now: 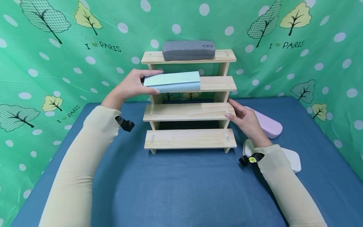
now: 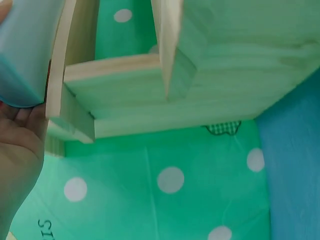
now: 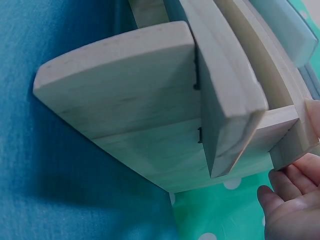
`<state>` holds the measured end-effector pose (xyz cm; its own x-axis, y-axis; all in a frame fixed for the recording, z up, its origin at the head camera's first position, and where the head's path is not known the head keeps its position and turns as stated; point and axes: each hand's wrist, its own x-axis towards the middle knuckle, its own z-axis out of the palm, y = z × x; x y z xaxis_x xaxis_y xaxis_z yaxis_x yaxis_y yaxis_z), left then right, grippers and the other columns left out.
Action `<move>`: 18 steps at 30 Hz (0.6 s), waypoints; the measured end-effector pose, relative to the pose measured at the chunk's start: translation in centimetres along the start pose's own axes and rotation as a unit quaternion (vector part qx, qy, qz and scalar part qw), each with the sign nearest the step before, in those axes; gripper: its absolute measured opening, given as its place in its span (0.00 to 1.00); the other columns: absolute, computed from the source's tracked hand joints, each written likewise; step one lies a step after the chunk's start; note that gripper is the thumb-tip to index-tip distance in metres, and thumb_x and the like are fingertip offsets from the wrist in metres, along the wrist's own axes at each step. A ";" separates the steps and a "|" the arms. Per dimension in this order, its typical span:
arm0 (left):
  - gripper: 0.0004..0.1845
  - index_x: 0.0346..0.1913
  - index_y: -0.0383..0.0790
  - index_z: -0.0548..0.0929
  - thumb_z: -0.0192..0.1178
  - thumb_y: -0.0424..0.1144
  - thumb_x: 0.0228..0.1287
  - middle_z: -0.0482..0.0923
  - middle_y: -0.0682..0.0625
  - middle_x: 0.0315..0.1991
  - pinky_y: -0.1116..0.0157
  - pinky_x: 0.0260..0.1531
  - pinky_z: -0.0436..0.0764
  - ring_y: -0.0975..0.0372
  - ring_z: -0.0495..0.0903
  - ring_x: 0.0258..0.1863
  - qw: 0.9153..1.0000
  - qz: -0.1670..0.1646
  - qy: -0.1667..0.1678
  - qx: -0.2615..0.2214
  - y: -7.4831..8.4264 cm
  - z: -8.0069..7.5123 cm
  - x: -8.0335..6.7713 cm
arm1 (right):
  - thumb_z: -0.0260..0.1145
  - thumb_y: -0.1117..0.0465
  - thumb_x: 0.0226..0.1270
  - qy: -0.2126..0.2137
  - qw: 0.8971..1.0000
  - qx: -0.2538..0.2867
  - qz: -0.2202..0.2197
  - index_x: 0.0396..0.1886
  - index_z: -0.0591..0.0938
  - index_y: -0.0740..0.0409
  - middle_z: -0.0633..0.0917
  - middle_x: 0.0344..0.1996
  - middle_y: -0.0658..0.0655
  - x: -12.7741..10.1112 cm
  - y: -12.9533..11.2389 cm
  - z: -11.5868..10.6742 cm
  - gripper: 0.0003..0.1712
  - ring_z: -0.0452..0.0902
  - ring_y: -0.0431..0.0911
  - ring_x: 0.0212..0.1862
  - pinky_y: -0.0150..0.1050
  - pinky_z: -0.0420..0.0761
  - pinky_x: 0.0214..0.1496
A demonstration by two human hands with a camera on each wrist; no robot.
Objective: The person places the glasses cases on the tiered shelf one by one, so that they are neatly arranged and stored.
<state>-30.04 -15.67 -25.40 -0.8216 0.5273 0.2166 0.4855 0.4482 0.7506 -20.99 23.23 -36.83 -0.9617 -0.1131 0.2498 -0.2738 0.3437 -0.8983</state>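
— Holding what, exactly, in that left hand (image 1: 133,86)?

— A pale blue-green glasses case (image 1: 172,82). My fingers and thumb curl round its left end, and it lies along the left part of the 2nd step from the top of the wooden stepped rack (image 1: 189,112). In the left wrist view the case (image 2: 22,55) sits just above my palm (image 2: 17,150), against the edge of the wood (image 2: 165,95).

— And your right hand (image 1: 245,118)?

— It grips nothing. The fingers are straight, their tips touching the right end of the 3rd step. The right wrist view shows those fingertips (image 3: 287,182) against the corner of the board (image 3: 280,135).

— What else is about?

— A grey glasses case (image 1: 188,50) rests on the top step, 1 of 4 steps in all. The lowest step is bare wood. A lilac case (image 1: 266,124) lies on the blue cloth (image 1: 181,186) just behind my right hand, and a white case (image 1: 292,159) lies near my right wrist, partly hidden by the sleeve (image 1: 286,186). Green spotted fabric with trees (image 1: 51,63) hangs behind the rack
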 end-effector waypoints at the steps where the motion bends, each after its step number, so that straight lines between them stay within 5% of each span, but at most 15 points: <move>1: 0.35 0.63 0.44 0.74 0.71 0.34 0.49 0.76 0.42 0.54 0.69 0.36 0.77 0.57 0.73 0.43 1.000 0.001 -0.001 -0.004 0.1 0.2 0.2 | 0.65 0.60 0.65 0.000 1.000 0.001 0.001 0.69 0.64 0.57 0.63 0.69 0.59 0.0 0.0 0.0 0.35 0.61 0.52 0.68 0.25 0.68 0.60; 18: 0.36 0.65 0.45 0.73 0.72 0.37 0.49 0.76 0.45 0.53 0.65 0.39 0.78 0.56 0.76 0.43 0.998 -0.018 -0.025 -0.049 0.7 2.0 3.6 | 0.65 0.59 0.65 -0.002 1.000 -0.001 0.003 0.69 0.64 0.58 0.63 0.70 0.59 0.0 0.0 -0.1 0.35 0.60 0.51 0.69 0.28 0.67 0.62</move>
<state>-32.03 -11.99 -25.35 -0.8210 0.5481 0.1596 0.4231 0.3965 0.8147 -21.04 23.30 -36.83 -0.9630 -0.1155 0.2434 -0.2687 0.3466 -0.8987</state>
